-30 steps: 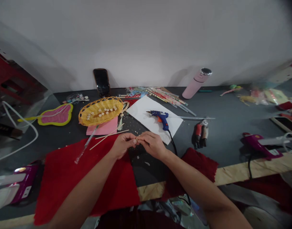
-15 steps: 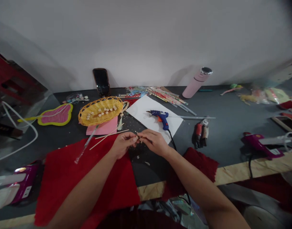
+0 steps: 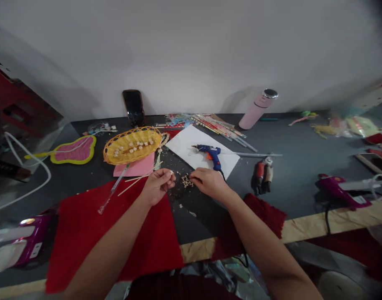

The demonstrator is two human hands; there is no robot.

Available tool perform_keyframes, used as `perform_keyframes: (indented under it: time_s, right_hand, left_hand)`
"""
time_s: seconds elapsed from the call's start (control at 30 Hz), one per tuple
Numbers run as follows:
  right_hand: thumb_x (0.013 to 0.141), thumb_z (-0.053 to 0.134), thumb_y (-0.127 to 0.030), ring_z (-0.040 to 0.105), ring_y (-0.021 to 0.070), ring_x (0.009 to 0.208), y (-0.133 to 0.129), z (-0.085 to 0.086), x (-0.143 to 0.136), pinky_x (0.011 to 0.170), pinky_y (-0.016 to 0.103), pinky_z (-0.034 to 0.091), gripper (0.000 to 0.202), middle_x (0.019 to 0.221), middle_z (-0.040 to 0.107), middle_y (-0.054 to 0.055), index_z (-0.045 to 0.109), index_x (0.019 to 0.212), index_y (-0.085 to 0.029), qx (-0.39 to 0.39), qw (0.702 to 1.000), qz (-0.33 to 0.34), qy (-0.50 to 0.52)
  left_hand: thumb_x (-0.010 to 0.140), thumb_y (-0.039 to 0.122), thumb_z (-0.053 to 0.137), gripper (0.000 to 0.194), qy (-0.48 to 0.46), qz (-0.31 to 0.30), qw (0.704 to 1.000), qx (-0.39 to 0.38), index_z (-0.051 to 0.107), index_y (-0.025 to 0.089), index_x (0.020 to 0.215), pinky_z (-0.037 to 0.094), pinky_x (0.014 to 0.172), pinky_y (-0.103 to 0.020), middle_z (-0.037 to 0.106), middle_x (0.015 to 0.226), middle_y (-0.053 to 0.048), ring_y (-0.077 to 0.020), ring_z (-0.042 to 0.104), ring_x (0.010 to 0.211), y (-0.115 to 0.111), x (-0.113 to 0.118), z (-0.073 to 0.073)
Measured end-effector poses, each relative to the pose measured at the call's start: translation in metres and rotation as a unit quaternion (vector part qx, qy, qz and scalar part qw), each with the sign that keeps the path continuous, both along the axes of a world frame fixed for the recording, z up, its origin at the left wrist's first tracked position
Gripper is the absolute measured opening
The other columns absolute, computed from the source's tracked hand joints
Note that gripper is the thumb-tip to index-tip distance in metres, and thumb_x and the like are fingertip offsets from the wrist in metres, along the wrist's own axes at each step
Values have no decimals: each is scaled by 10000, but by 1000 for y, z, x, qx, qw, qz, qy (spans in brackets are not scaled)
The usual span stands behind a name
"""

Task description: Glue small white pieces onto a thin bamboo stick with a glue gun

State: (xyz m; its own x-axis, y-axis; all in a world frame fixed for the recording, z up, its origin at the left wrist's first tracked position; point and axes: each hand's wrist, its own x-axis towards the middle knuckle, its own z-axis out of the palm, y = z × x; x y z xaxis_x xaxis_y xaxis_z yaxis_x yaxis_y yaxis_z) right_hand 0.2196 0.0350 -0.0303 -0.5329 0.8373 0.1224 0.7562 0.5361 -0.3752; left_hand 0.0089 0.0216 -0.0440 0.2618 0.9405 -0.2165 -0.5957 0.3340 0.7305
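My left hand point(image 3: 159, 184) is closed in a pinch, with a small pale piece point(image 3: 172, 172) at its fingertips. To its right, a pile of tiny pale bits point(image 3: 186, 181) lies on the dark table. My right hand point(image 3: 208, 181) has its fingertips pressed together at the pile's right edge; what they hold, if anything, is too small to make out. Beyond it a blue glue gun point(image 3: 211, 154) rests on a white sheet point(image 3: 186, 143). A yellow woven basket point(image 3: 131, 157) with several small pale flower-like pieces in it stands beyond my left hand.
Thin pale sticks point(image 3: 133, 184) and red cloth point(image 3: 116, 233) lie by my left arm. Red-handled pliers point(image 3: 263, 177) are at the right. A phone point(image 3: 133, 107) leans on the wall, and a pink flask point(image 3: 258, 109) stands farther right. Purple devices point(image 3: 343, 189) sit toward both sides.
My hands, together before, have moved apart. The right hand has shifted right, and the pile of bits between them now shows. A small pale piece is visible in my left fingertips.
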Motion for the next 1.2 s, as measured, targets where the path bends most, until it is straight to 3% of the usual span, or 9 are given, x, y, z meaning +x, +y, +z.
perform_keyframes:
  time_s: [0.33,0.47,0.63,0.93,1.07,1.2]
  right_hand:
    - [874,483,-265,586,133,779,-4,-4,-6,620,218,345,146,841,639,13,624,865,-230,-23,997,41,-56]
    - [875,495,-304,581,133,798,0,-10,0,653,214,371,147,912,638,26,615,900,-223,-27,999,3,-24]
    - [892,448,-233,585,142,846,9,-11,15,719,228,402,173,932,633,36,608,956,-216,-12,999,-39,2]
    - [810,570,-204,603,148,827,7,4,17,694,232,422,145,904,650,7,651,919,-256,-79,995,49,-30]
    - [838,519,-183,601,138,782,6,2,14,661,223,407,126,889,639,20,637,842,-227,-72,996,21,-44]
    - [873,463,-196,586,139,814,8,-2,16,703,225,410,126,900,619,40,589,873,-199,-59,998,-2,4]
  left_hand:
    - [720,206,674,105,6,8,1000,2,618,117,725,410,523,-203,583,661,-24,-53,450,529,1,0,0]
    - [733,200,661,95,2,5,1000,6,616,116,731,410,527,-202,581,673,-27,-53,448,538,1,-1,-1]
    - [729,205,667,101,0,2,1000,0,618,117,739,411,528,-205,586,676,-33,-55,448,537,1,-2,-3]
    - [724,209,673,110,-2,-4,1000,4,613,117,721,403,524,-206,587,678,-31,-54,447,533,1,-1,1]
    - [715,209,681,109,1,-5,1000,1,620,119,728,403,526,-208,591,678,-32,-57,453,536,0,-1,1]
    - [716,211,679,109,0,-8,1000,-2,618,120,723,401,526,-207,594,675,-32,-56,450,533,0,-1,0]
